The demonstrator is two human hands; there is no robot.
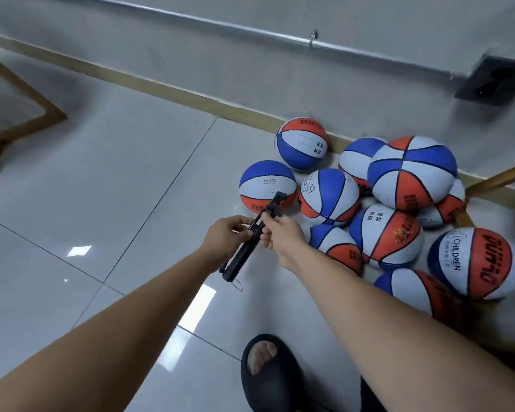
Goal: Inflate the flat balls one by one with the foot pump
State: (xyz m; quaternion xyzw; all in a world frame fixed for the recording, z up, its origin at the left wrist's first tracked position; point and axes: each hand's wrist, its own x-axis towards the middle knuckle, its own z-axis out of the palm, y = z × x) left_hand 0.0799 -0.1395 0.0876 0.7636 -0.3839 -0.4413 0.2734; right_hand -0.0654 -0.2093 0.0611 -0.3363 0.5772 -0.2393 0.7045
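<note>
A slim black pump hangs tilted in the air above the tiled floor, its hose end pointing up toward the balls. My left hand grips the pump's barrel near the top. My right hand pinches the upper part by the hose fitting. Several red, white and blue balls lie in a heap against the wall at the right. One ball sits just beyond the pump's tip. A thin cord loop dangles from the pump's lower end.
My foot in a black slipper stands on the glossy floor tiles at the bottom. A wooden baseboard runs along the wall. A metal pipe and a dark socket box sit on the wall. A wooden leg crosses at right.
</note>
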